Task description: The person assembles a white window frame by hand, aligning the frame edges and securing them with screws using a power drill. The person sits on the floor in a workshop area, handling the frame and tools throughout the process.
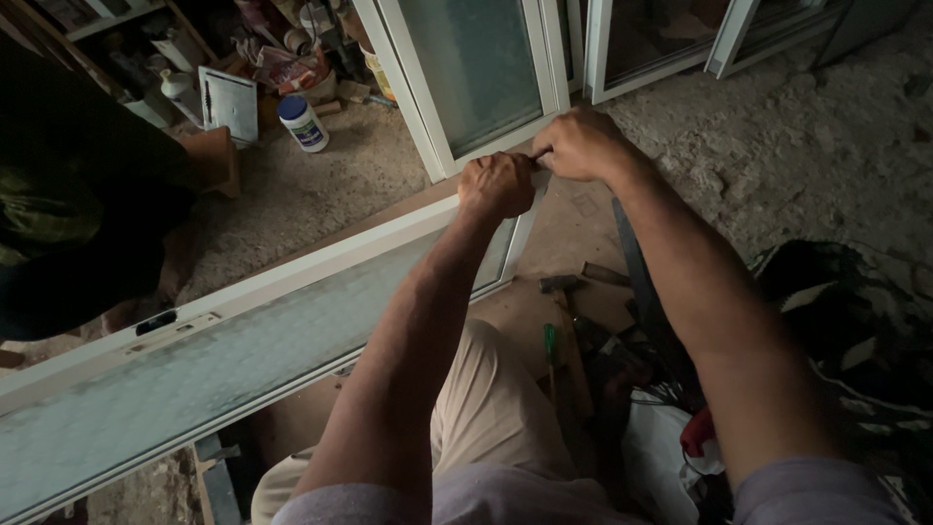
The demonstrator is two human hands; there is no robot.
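Both my hands were clenched at the sash (243, 331) corner, mid-frame: left (496, 185) gripping the frame, right (580, 144) pinching something too small to tell; a slip, I judged, could skin knuckles or tip the sash off my lap

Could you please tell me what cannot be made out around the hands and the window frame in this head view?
- What the left hand and right hand pinch at the corner of the white window frame: hidden by the fingers.
- The frame's far-left end: cut off by the picture edge.
- The tools on the floor: too dark, partly behind the right forearm.
- The person at left: mostly cut off.
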